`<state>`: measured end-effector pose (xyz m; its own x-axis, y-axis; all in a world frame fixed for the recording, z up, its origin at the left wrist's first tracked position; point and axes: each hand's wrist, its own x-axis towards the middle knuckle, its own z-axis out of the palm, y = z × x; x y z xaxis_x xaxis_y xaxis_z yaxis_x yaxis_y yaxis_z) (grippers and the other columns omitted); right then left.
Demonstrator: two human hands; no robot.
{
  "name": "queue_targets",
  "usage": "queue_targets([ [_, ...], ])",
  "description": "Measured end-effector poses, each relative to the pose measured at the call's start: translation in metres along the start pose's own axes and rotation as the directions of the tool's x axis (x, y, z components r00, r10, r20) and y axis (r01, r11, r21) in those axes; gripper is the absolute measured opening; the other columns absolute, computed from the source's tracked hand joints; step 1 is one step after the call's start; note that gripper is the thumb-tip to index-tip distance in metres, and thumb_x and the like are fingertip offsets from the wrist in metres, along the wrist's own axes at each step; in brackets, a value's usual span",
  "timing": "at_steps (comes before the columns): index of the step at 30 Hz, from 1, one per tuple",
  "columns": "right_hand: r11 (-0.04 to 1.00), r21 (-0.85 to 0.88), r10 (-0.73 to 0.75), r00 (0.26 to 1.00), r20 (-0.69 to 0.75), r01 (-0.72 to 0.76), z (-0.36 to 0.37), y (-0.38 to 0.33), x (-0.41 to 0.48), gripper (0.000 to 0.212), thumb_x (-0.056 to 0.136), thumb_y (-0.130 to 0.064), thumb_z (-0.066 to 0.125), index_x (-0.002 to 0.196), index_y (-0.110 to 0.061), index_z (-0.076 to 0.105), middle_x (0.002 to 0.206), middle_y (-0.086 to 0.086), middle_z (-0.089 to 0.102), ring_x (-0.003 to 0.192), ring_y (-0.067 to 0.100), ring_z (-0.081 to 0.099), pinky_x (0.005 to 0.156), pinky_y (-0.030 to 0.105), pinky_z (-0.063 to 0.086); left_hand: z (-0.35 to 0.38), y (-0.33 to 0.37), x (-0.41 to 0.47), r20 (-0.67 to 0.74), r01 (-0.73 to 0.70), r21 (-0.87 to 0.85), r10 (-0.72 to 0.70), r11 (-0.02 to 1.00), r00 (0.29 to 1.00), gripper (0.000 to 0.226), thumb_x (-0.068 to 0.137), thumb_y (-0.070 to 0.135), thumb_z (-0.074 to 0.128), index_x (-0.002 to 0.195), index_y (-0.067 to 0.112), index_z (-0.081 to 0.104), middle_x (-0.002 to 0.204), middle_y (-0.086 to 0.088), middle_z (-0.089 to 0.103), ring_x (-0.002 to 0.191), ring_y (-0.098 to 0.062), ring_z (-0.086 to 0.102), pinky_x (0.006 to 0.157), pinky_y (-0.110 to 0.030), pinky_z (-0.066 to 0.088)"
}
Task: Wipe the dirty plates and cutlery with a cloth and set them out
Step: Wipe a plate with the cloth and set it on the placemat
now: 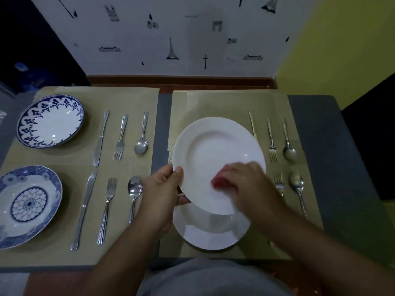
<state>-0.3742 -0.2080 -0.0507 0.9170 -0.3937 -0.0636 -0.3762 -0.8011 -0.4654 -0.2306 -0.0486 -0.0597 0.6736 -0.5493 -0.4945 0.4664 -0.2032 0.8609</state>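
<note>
White plate (213, 150) tilted above another plate (209, 233) (plain white).

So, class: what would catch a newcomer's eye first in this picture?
The white plate at centre, gripped at its rim by the left hand while the right hand rubs a reddish cloth on it. Two blue-patterned plates sit on the left placemat.
</note>
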Motion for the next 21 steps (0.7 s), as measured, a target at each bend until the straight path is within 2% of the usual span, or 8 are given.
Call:
queue_targets([
  [2,0.990,0.106,-0.099,0.993,0.060,0.092,0.015,-0.024,-0.008,0.018,0.092,-0.035,0.060,0.109,-0.038,0.068,0.113,-0.022,0.063,0.106,0.005,0.052,0.096,0.026,0.042,0.002,-0.007,-0.001,0.035,0.003,0.054,-0.005,0.999,0.999,0.024,0.105,0.024,0.051,0.117,0.024,0.073,0.103,-0.006,0.079,0.092,-0.027,0.077,0.071,-0.044,0.064],
  [4,0.972,0.169,-0.169,0.986,0.002,0.166,0.014,-0.029,0.012,0.020,0.093,-0.036,0.058,0.109,-0.035,0.069,0.113,-0.020,0.066,0.106,0.005,0.056,0.097,0.027,0.041,0.001,-0.010,0.000,0.068,0.025,0.059,-0.029,0.998,0.997,0.026,0.106,0.024,0.051,0.117,0.024,0.074,0.103,-0.008,0.079,0.092,-0.028,0.077,0.071,-0.044,0.064],
  [9,0.992,0.089,-0.069,0.979,-0.191,0.087,-0.016,0.004,0.074,0.016,0.086,-0.019,0.071,0.100,-0.026,0.075,0.110,-0.010,0.069,0.105,0.021,0.058,0.095,0.036,0.042,-0.006,-0.004,0.013,0.086,0.053,-0.012,-0.052,0.999,0.995,0.027,0.106,0.020,0.050,0.122,0.020,0.072,0.111,-0.008,0.078,0.099,-0.028,0.076,0.071,-0.040,0.063],
  [12,0.996,0.090,0.020,0.995,-0.100,-0.011,-0.024,0.020,0.073,0.011,0.083,-0.021,0.075,0.093,-0.025,0.076,0.098,-0.010,0.070,0.097,0.021,0.060,0.090,0.037,0.043,-0.007,0.004,0.029,0.026,0.053,-0.046,-0.051,0.998,0.998,0.027,0.106,0.021,0.051,0.123,0.016,0.070,0.110,-0.009,0.078,0.098,-0.028,0.076,0.069,-0.037,0.063],
  [14,0.993,0.114,0.025,1.000,0.012,-0.027,-0.019,0.024,0.068,0.022,0.080,-0.006,0.069,0.093,-0.023,0.076,0.095,-0.008,0.071,0.093,0.020,0.062,0.087,0.037,0.047,-0.006,0.010,0.043,-0.031,0.061,-0.065,-0.063,0.996,0.998,0.025,0.106,0.020,0.052,0.118,0.012,0.071,0.105,-0.009,0.079,0.094,-0.027,0.077,0.067,-0.037,0.063],
  [16,0.976,0.213,0.040,0.999,0.020,-0.043,-0.017,0.023,0.066,0.040,0.073,0.008,0.059,0.092,-0.021,0.078,0.093,-0.008,0.072,0.091,0.010,0.065,0.085,0.031,0.052,-0.006,0.017,0.060,-0.072,0.066,-0.086,-0.072,0.994,0.995,0.022,0.106,0.019,0.052,0.111,0.012,0.072,0.101,-0.009,0.080,0.091,-0.026,0.078,0.067,-0.037,0.063],
  [18,0.928,0.368,0.099,0.992,-0.083,-0.062,-0.018,0.022,0.071,0.047,0.070,0.016,0.052,0.091,-0.018,0.078,0.091,-0.008,0.073,0.087,0.001,0.067,0.080,0.021,0.055,-0.006,0.024,0.078,-0.082,0.082,-0.112,-0.091,0.990,0.992,0.021,0.106,0.017,0.051,0.108,0.017,0.072,0.100,-0.006,0.080,0.090,-0.024,0.078,0.068,-0.038,0.063],
  [21,0.764,0.633,0.275,0.951,-0.141,-0.127,-0.020,0.024,0.085,0.050,0.076,0.026,0.042,0.092,-0.007,0.076,0.096,-0.001,0.073,0.085,0.003,0.071,0.072,0.014,0.054,-0.004,0.031,0.103,-0.076,0.118,-0.162,-0.132,0.980,0.988,0.020,0.106,0.015,0.050,0.114,0.015,0.068,0.105,-0.005,0.080,0.093,-0.021,0.077,0.066,-0.037,0.063],
])
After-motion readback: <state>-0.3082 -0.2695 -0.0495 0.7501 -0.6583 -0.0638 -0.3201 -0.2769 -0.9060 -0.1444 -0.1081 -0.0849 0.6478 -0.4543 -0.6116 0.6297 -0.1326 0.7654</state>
